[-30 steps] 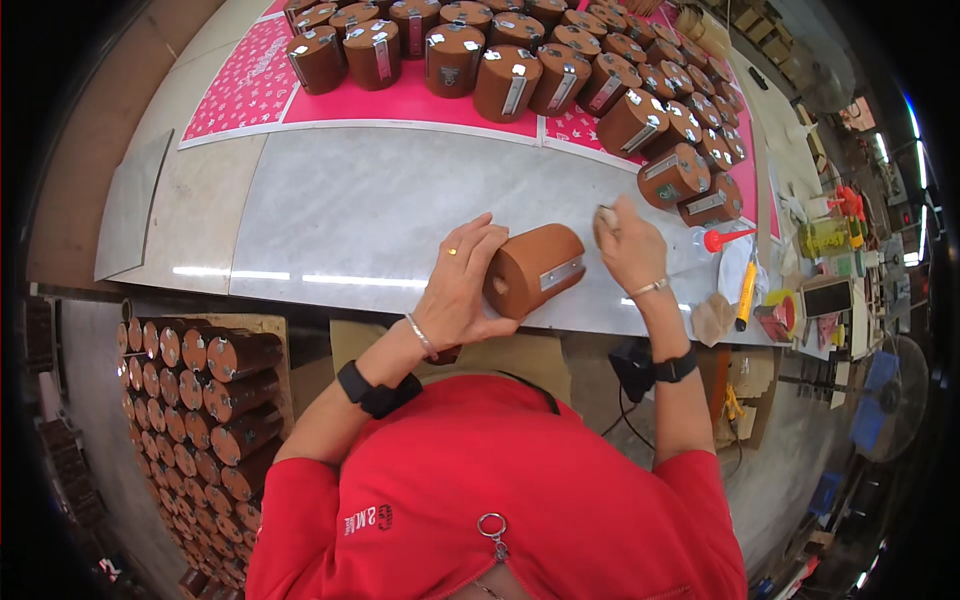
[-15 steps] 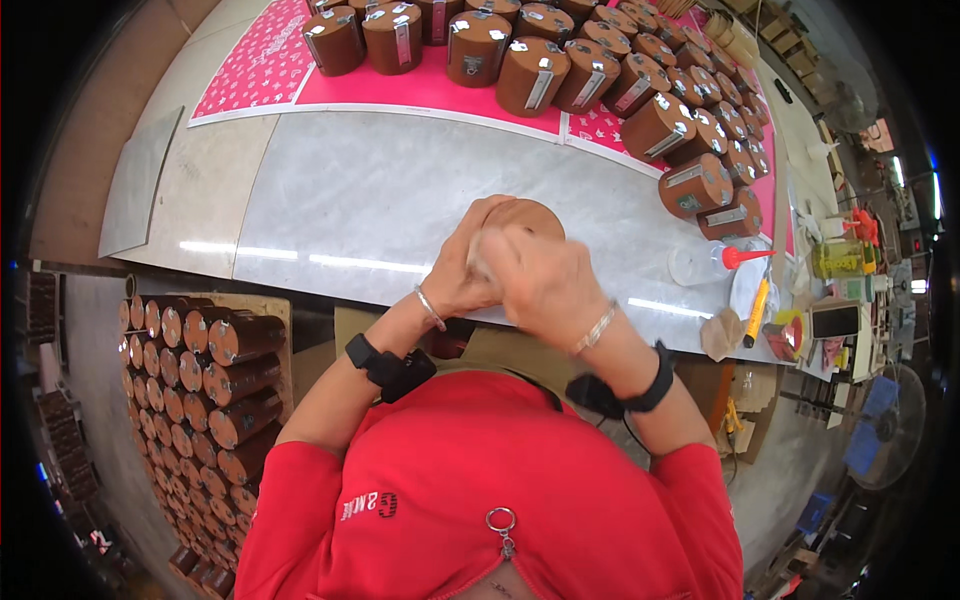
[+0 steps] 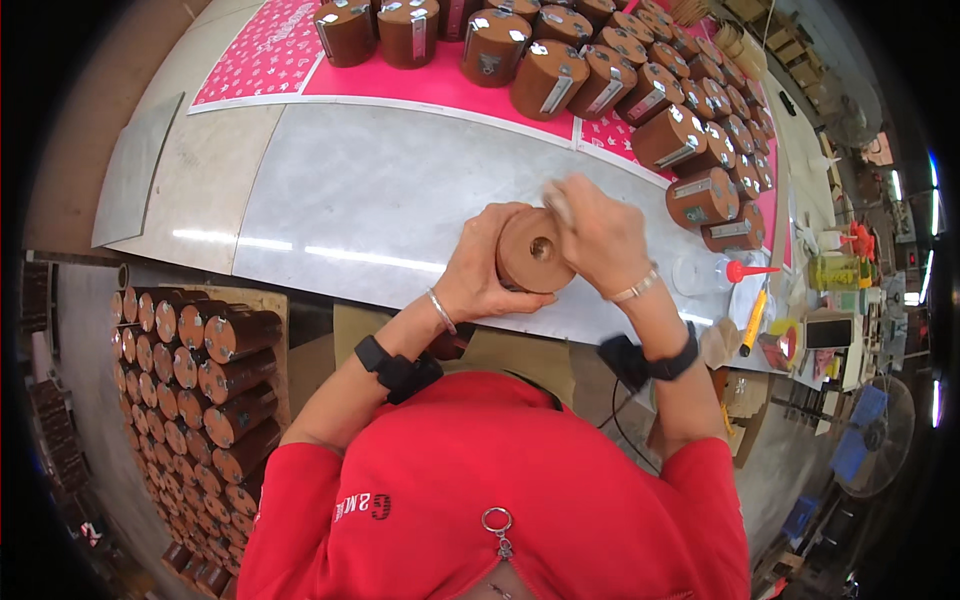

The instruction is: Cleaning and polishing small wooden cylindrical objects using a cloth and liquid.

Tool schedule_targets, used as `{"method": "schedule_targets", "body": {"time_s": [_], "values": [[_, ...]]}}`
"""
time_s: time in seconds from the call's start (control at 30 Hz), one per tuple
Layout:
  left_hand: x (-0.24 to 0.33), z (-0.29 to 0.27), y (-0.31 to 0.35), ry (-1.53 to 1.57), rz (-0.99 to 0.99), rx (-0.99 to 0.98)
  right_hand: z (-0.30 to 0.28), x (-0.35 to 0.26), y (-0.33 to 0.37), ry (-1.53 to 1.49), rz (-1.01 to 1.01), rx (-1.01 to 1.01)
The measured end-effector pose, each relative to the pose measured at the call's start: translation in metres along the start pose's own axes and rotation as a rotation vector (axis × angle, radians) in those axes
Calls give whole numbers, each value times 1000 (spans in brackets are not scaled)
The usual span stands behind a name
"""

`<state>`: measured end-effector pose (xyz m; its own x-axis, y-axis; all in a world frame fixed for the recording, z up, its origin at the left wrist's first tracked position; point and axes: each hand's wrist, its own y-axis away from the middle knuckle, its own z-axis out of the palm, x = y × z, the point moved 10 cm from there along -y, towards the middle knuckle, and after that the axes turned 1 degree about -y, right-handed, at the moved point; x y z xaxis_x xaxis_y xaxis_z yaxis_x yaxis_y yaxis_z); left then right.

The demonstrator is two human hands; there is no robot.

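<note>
My left hand (image 3: 478, 268) is wrapped round the side of a brown cylindrical box (image 3: 520, 262), thumb along its lower edge. The box is tilted so its round end, with a round hole in it, faces up toward me. At the right rim of the box is my right hand (image 3: 606, 238), its fingers closed on a pale wad that looks like a cloth (image 3: 558, 206). Motion blurs the wad and fingertips, so whether they touch the rim is hard to see. Below both hands lies the grey tabletop (image 3: 350, 190).
Many similar brown boxes (image 3: 550, 80) stand on pink sheeting at the back and right. More brown cylinders (image 3: 235, 335) are stacked at my lower left. At the right lie a clear bottle with a red nozzle (image 3: 735, 270), a yellow cutter (image 3: 754, 322) and a phone-like device (image 3: 832, 333).
My right hand has moved right and off the middle of the box, uncovering its end and hole. My left hand has turned the box's end more toward me.
</note>
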<state>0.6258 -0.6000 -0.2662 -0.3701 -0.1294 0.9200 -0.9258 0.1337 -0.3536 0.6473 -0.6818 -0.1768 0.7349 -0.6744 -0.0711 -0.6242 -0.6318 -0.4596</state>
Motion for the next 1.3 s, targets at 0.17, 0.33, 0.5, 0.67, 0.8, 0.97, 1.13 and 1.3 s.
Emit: {"method": "schedule_targets", "body": {"time_s": [0.17,0.33,0.5,0.67,0.8,0.97,1.13,1.3], "values": [[-4,-5,8,-23,35,53,-13,-50,37,-135,-58,-44],[1,-3,2,5,43,24,-4,-27,9,-111,-17,11],[4,-2,9,-43,44,-11,-15,-40,37,-108,2,-54],[-3,2,14,-143,155,4,-8,-63,7,-157,-122,-19],[5,9,-3,-66,23,-46,-3,11,2,-113,55,5],[7,-12,2,-64,77,123,-2,58,55,-120,329,-39],[8,-9,6,-209,239,89,57,134,141,-192,540,-177],[-7,-2,19,-290,25,101,79,138,169,-145,420,-187]]}}
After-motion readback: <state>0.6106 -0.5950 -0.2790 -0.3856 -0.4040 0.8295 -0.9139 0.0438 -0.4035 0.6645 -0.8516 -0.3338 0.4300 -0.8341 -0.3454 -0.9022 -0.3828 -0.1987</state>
